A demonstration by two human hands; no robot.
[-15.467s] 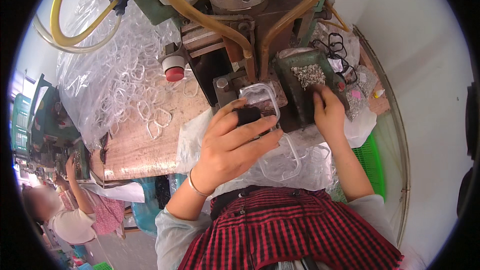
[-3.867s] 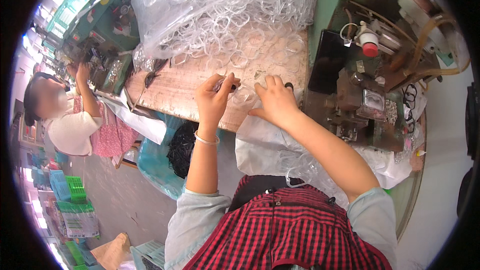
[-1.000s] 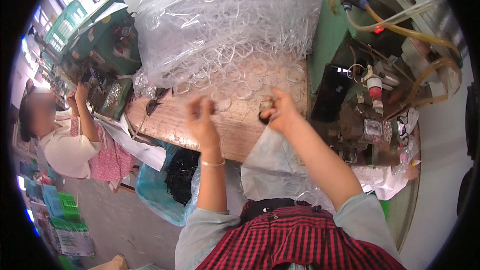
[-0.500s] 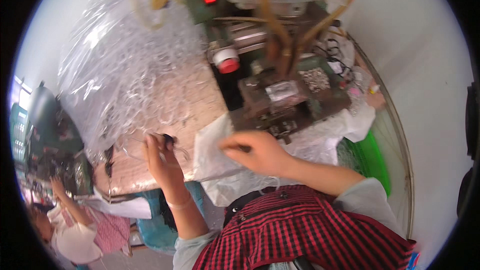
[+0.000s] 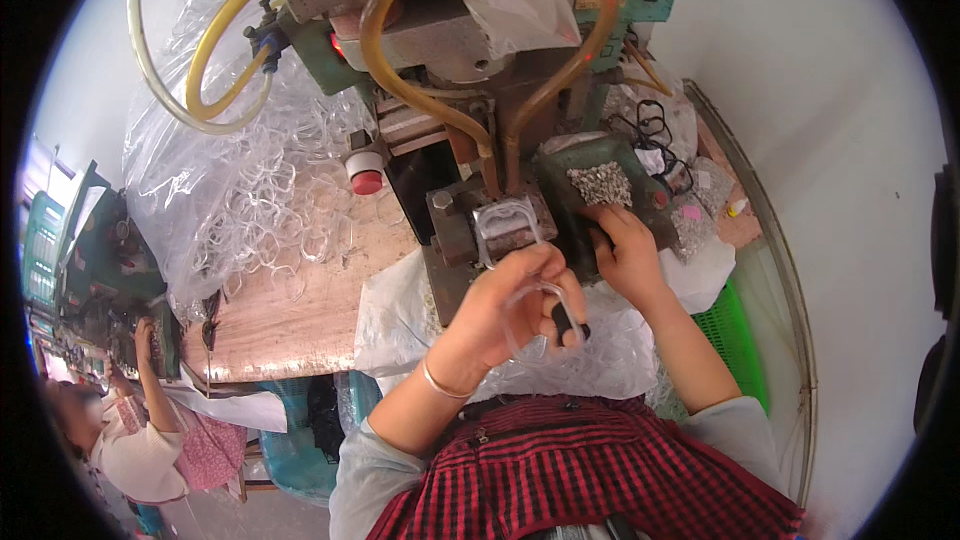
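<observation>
My left hand (image 5: pixel 515 305) is closed on a clear plastic eyeglass frame (image 5: pixel 541 287), in front of the machine. One rim of it hangs by my palm, and the other appears to lie over the metal jig block (image 5: pixel 508 223). A black wrap or small black piece (image 5: pixel 566 324) is at one of my left fingers. Off to the right, my right hand (image 5: pixel 630 255) reaches to the near edge of a heap of small metal parts (image 5: pixel 602 183). Its thumb and forefinger are apart; the fingertips are partly lost against the heap.
The green machine (image 5: pixel 455 40) with looping yellow hoses stands ahead, a red button (image 5: pixel 367 182) on its left side. Clear frames lie heaped in a plastic bag (image 5: pixel 270 190) on the wooden table (image 5: pixel 300 330). A green basket (image 5: pixel 735 335) sits at right. Another person (image 5: pixel 140 450) works at far left.
My left hand has moved right, from the table to the jig, with the clear frame. My right hand has moved right and away from me to the metal parts. The view has shifted.
</observation>
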